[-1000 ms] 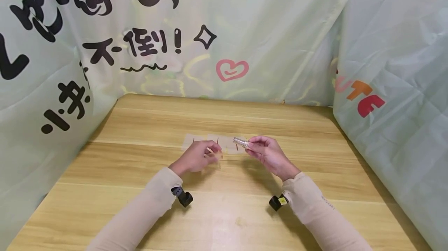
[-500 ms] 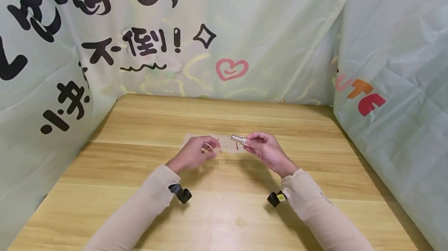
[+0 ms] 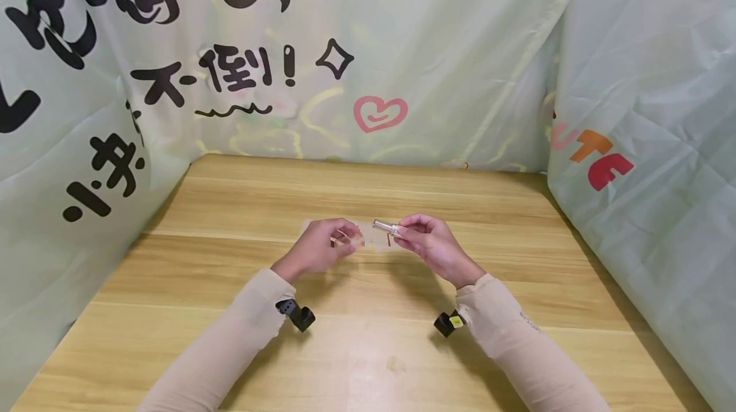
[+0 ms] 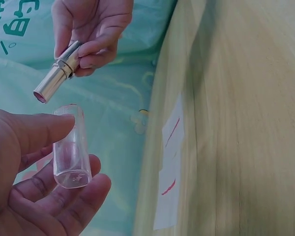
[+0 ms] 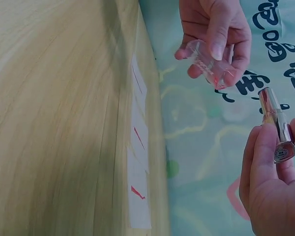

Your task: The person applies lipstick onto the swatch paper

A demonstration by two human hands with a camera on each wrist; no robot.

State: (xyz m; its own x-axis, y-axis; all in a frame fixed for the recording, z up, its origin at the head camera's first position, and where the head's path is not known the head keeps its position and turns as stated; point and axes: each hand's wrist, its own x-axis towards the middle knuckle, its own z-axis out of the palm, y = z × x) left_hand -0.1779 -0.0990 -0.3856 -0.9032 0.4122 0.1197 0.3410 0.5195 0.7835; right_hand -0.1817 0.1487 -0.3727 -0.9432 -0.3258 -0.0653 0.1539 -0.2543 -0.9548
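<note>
A clear plastic lipstick cap (image 4: 71, 152) is pinched between the thumb and fingers of my left hand (image 3: 316, 246). One end of the cap faces the other hand and has reddish smears on its rim. My right hand (image 3: 434, 246) grips a shiny silver lipstick tube (image 5: 273, 113) by its base, and the uncovered end points left toward the cap. In the left wrist view, dark red shows inside that end. Between tube and cap there is a short gap. Beneath both hands lie white paper slips (image 5: 142, 118), each with a red stroke.
The slips lie in a row on a wood-grain table (image 3: 368, 348). Pale green printed cloth (image 3: 460, 80) hangs behind the table and along both sides. A small black camera (image 3: 301, 318) is strapped at the left wrist, another camera (image 3: 445, 324) at the right.
Both hands have shifted slightly away from me. My right hand has carried the lipstick tube a little leftward, while the left hand keeps its hold on the cap.
</note>
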